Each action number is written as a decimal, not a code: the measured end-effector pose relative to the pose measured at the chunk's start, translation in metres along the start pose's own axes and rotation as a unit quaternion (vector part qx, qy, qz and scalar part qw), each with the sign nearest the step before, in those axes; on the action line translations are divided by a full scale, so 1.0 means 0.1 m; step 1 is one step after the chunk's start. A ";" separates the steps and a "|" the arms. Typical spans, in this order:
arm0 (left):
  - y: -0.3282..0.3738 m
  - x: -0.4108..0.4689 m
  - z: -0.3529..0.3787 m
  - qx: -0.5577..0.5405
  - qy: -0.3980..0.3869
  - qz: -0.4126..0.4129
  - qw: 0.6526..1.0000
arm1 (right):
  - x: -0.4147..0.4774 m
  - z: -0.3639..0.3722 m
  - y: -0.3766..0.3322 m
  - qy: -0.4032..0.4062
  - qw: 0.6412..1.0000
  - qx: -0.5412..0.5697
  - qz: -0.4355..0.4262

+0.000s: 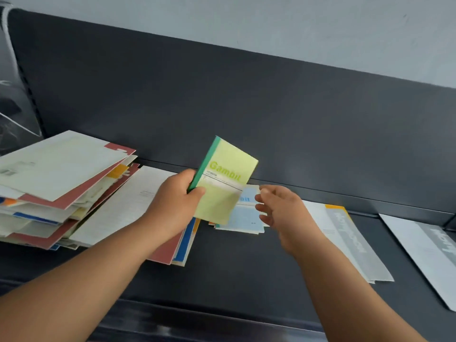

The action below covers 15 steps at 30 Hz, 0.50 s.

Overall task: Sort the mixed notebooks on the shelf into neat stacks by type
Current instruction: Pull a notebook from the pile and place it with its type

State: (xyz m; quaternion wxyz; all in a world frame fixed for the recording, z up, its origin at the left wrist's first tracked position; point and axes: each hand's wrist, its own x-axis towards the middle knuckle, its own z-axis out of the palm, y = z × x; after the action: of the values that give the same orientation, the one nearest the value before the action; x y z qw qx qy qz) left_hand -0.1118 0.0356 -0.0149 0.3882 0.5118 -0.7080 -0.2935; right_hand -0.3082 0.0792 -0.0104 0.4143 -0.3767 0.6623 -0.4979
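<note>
Yellow-green paper notebook with a green spine, gripped at its spine by the left hand, tilts upright just above the pale blue notebook stack, the loosely spread, empty right hand nearer that stack.

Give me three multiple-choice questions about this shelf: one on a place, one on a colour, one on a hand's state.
1. Where is the small light-blue notebook? A) on the floor B) lying on the dark shelf C) held in the air
2. What colour is the yellow-green Gambit notebook's spine? A) green B) red C) black
3. What is the left hand doing? A) resting flat B) gripping the Gambit notebook C) pointing
Answers: B, it lies flat beside the right hand; A, a green strip edges it; B, fingers and thumb wrap its spine.
</note>
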 end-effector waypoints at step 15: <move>-0.04 0.28 0.87 0.285 -0.042 -0.156 0.945 | 0.42 -0.21 0.42 -0.042 0.975 -0.205 -0.075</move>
State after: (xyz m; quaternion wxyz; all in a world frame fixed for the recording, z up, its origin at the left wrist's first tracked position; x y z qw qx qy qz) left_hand -0.1882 0.0093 -0.0571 0.1456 0.6923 -0.6889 -0.1577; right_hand -0.3469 0.0579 -0.0555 0.3174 -0.5223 0.7022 -0.3652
